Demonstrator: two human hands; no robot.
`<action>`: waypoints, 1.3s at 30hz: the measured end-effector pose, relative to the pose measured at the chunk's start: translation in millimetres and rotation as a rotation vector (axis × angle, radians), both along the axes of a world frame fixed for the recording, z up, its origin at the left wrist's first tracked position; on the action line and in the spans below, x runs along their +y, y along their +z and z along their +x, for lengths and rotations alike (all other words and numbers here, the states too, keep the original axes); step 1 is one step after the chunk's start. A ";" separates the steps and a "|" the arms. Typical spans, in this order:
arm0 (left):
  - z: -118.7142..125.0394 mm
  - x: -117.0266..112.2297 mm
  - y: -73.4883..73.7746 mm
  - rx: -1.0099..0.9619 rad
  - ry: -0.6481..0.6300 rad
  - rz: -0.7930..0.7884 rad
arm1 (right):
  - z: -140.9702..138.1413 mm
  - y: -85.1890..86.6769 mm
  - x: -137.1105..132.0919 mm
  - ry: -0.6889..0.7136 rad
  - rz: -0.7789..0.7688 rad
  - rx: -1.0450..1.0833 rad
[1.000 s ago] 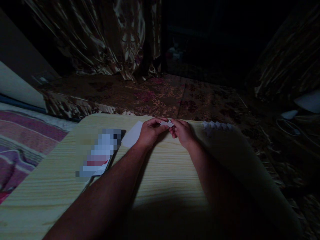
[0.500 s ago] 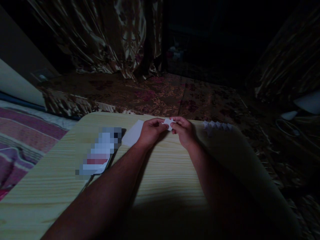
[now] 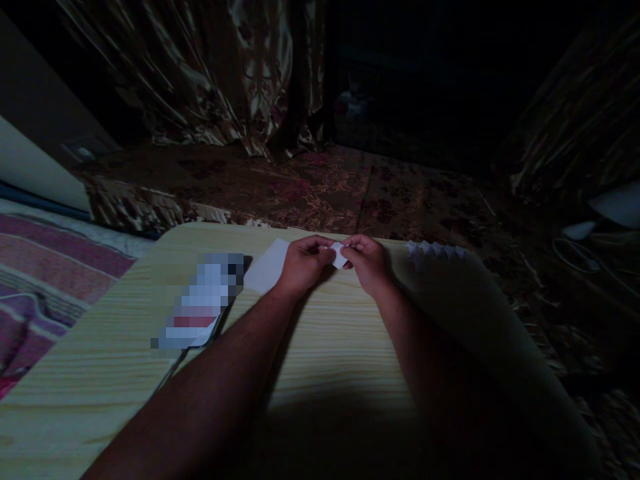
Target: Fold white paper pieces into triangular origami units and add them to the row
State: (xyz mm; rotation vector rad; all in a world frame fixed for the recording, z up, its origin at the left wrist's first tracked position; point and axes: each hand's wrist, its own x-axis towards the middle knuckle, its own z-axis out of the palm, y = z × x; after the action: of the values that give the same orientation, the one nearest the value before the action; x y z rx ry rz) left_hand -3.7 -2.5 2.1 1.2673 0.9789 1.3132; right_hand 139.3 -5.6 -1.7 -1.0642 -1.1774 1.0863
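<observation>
Fingers (image 3: 327, 255) of left hand (image 3: 301, 267) and right hand (image 3: 370, 267) pinched small white paper piece (image 3: 340, 259) between them, near far edge of desk (image 3: 340, 333). White sheet (image 3: 265, 269) lay just beside left hand; small pale folded pieces (image 3: 437, 251) stood in row off to right. Blurred flat object (image 3: 200, 303) lay farther left. Beyond desk hung patterned curtain (image 3: 267, 73); striped bedding (image 3: 60, 260) spread at far left.

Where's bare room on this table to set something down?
Bare wood lies between the forearms, shadowed at the near end, and between the pixelated item and striped bedding. The far edge is crowded: white sheet, left hand and right hand holding small paper, folded pieces.
</observation>
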 end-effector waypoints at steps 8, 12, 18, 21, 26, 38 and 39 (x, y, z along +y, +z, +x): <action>-0.6 -0.1 1.1 0.004 -0.002 0.004 | -1.3 3.5 -3.3 0.016 0.039 -0.036; -1.2 0.2 1.5 -0.006 -0.021 -0.007 | -0.7 4.1 -4.1 0.014 0.058 -0.038; -1.2 1.4 0.2 -0.048 -0.017 -0.001 | 0.0 4.2 -3.7 0.014 0.046 -0.015; -1.1 1.6 0.3 -0.061 -0.016 -0.016 | 0.3 3.2 -3.1 0.013 0.044 0.008; -1.9 1.6 1.2 -0.071 -0.026 -0.017 | 1.9 0.6 -1.7 0.032 0.081 0.044; -1.9 1.8 -1.7 -0.057 -0.017 -0.011 | 3.5 1.3 -1.8 0.034 0.076 0.039; -1.7 1.1 -0.9 -0.056 -0.020 -0.011 | 3.6 1.3 -1.9 0.037 0.079 0.035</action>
State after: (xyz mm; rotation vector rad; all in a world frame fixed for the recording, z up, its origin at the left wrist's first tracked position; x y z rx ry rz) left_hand -5.4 -1.4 1.2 1.2228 0.9301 1.3193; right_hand 142.9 -7.4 -0.4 -0.9619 -1.2062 1.0748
